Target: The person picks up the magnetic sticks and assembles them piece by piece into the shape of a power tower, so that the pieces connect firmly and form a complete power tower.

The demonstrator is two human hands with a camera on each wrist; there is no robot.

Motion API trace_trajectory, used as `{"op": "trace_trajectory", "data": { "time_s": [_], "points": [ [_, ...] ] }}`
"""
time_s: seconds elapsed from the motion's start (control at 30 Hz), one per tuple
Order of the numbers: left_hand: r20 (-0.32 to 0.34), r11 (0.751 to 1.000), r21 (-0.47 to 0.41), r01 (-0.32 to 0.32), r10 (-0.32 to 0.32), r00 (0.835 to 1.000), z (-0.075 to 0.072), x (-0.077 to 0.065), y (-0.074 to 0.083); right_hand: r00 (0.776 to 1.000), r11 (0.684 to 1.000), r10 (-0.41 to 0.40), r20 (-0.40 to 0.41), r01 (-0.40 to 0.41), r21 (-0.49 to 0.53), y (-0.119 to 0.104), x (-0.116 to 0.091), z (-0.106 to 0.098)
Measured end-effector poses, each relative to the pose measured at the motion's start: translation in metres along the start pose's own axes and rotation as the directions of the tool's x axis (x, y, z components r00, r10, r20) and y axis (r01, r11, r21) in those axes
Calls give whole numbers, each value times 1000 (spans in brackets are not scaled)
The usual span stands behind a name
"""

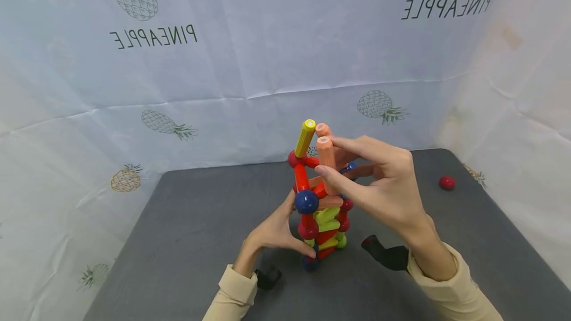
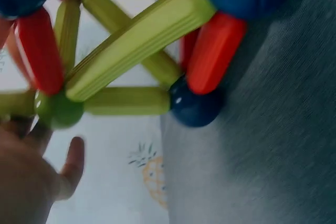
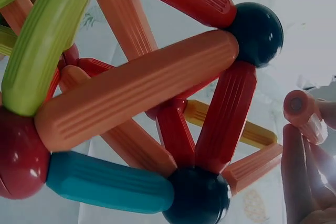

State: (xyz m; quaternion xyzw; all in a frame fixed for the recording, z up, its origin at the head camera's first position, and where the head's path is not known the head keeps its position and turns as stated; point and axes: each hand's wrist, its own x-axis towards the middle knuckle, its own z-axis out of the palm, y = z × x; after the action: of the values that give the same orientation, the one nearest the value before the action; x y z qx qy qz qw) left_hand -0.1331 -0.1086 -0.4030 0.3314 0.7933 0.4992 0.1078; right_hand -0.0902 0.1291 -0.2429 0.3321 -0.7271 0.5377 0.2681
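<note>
A tower of magnetic rods and balls [image 1: 308, 229] in red, blue, green, yellow and orange stands upright on the dark table. My left hand [image 1: 278, 232] holds its left side low down, with the thumb across the front and the other fingers partly hidden behind it. My right hand [image 1: 388, 177] pinches an orange magnetic rod [image 1: 326, 155] upright between thumb and forefinger, near the tower's top. In the right wrist view this orange rod [image 3: 299, 109] is apart from the tower. A yellow rod [image 1: 305, 137] and another orange rod [image 1: 322, 129] stick up from the top.
A loose red ball [image 1: 447, 183] lies at the table's right. Behind the table [image 1: 192, 232] hangs a white cloth [image 1: 285, 38] printed with pineapples. Dark straps [image 1: 388, 254] are at both wrists.
</note>
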Motion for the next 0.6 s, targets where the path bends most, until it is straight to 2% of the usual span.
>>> {"op": "trace_trajectory", "data": {
  "time_s": [0.1, 0.2, 0.27, 0.4, 0.5, 0.6],
  "points": [
    [-93, 999, 29, 25, -23, 995, 11, 1, 0, 1000, 1000, 3, -9, -3, -18, 2, -1, 0],
    [-215, 994, 94, 58, -36, 976, 24, 3, 4, 999, 999, 0, -32, -2, -51, 4, 0, 0],
    [-301, 985, 150, 85, -36, 953, 32, 6, 8, 999, 998, -3, -54, -1, -69, 5, 1, -1],
    [-443, 963, 230, 138, -23, 896, 44, 9, 15, 997, 997, -12, -79, 6, -81, 8, 5, -2],
    [-492, 952, 263, 156, -7, 870, 48, 9, 18, 996, 995, -12, -88, 3, -99, 12, 7, -3],
    [-502, 949, 274, 159, 0, 865, 50, 9, 19, 996, 991, 3, -92, -15, -132, 16, 8, -4]
  ]
}}
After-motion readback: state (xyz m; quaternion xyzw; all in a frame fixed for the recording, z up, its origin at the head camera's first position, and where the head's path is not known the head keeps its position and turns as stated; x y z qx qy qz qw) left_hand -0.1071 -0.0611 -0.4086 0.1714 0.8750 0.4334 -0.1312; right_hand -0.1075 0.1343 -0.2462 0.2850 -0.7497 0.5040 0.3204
